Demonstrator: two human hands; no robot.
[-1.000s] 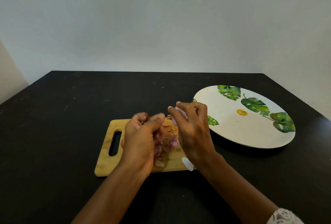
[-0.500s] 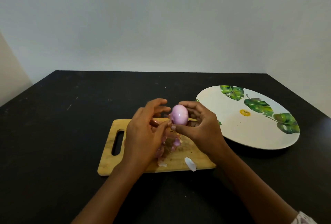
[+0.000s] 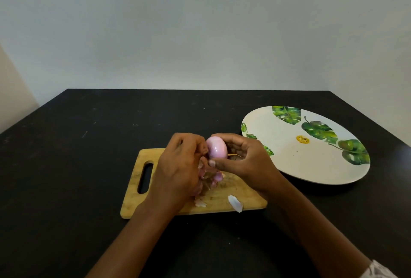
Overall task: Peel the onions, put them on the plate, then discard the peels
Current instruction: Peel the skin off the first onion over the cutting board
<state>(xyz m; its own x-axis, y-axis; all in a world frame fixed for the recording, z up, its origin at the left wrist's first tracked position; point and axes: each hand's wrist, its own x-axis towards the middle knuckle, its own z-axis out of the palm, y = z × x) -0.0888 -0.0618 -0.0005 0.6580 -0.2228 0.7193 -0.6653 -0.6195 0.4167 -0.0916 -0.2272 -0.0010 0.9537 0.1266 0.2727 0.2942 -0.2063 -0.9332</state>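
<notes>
The right hand (image 3: 242, 159) holds the onion (image 3: 216, 150) between thumb and fingers, lifted above the board (image 3: 142, 202). A second ago both hands were low over the peels (image 3: 211, 177) and the onion was almost hidden. Half a second ago it was already raised and the left fingers were spread. Now the left hand (image 3: 178, 168) has come close again: its fingers are curled and they touch the onion's left end. Whether they pinch a bit of skin there cannot be told, because the knuckles hide the tips.

The onion shows a smooth, shiny pink surface, so the peeling of this one seems almost finished. A thin brown strand stands out from its side toward the right palm, probably a last piece of dry skin or root.

The peels lie under and just below both hands, and one pale piece lies nearer to the person than the right hand. The plate (image 3: 300, 166) is to the right of the right hand and carries no onion. Placing the onion there is probably near, and discarding the peels comes after.
</notes>
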